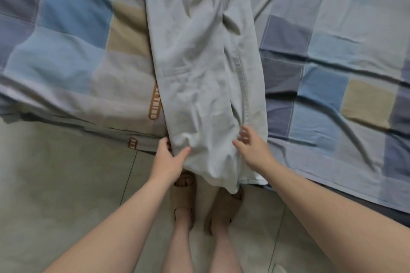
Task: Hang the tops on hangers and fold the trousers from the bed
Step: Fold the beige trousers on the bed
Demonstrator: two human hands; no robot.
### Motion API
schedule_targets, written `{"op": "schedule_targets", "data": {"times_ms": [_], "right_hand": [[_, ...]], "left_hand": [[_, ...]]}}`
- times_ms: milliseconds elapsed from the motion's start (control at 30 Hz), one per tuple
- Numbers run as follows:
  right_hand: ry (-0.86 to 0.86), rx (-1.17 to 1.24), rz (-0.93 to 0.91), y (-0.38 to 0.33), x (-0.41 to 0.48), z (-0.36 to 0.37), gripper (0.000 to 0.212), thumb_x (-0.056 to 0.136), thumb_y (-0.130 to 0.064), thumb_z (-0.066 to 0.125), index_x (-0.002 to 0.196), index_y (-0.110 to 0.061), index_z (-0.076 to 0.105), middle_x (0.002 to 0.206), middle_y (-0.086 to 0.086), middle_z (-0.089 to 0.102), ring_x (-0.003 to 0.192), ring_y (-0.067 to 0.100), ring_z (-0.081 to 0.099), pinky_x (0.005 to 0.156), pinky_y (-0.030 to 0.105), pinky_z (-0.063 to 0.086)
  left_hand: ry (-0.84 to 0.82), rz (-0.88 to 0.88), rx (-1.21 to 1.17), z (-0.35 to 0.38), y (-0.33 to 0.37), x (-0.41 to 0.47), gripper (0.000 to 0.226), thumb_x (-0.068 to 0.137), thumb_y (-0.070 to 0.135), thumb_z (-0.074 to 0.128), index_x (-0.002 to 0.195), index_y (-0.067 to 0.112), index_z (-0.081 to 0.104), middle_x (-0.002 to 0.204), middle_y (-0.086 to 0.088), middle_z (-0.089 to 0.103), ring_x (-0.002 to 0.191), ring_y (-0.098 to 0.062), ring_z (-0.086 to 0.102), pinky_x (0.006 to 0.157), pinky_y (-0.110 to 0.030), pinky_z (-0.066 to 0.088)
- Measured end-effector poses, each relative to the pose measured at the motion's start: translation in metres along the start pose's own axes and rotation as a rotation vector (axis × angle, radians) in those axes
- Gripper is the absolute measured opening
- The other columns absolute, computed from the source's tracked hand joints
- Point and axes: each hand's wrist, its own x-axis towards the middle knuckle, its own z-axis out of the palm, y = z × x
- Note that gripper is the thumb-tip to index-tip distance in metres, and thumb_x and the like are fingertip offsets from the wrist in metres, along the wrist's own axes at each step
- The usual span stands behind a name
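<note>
Head view: trousers lie lengthwise on the checked bed, running from 12 o'clock to centre frame. The near end hangs over the bed edge toward 6, above the slippers. Legs look stacked but rumpled, and the right seam is bunched.

Step as I read it: square the near end before folding. Take both corners level, tug toward 6 to flatten creases, align the side seams, then carry the end toward 12.

Left hand, at 7 of the hanging end, pinches the left edge with thumb on top and fingers tucked behind. Right hand is at 4, fingers splayed, holding nothing. It's blurred, so cloth contact is unclear.
</note>
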Motion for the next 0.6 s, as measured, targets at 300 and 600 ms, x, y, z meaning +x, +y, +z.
{"op": "schedule_targets", "data": {"times_ms": [300,600], "right_hand": [[-0.048,0.101,0.070,-0.005,0.035,0.023,0.044,0.089,-0.030,0.073,0.128,-0.015,0.059,0.120,0.003,0.067,0.106,0.025,0.066,0.095,0.047,0.055],[0.267,0.049,-0.221,0.013,-0.014,-0.034,0.014,0.099,-0.031,0.056,0.088,-0.037,0.062,0.079,-0.024,0.065,0.076,-0.009,0.058,0.060,0.011,0.040]], "left_hand": [[-0.077,0.025,-0.106,0.012,-0.002,0.012,0.022,0.090,0.028,0.075,0.107,0.017,0.067,0.101,0.006,0.070,0.095,-0.015,0.068,0.084,-0.031,0.054],[-0.093,0.137,-0.285,0.046,0.017,-0.038,0.007,0.099,0.022,0.062,0.100,0.027,0.067,0.097,0.017,0.073,0.087,0.007,0.068,0.072,-0.012,0.052]]}}
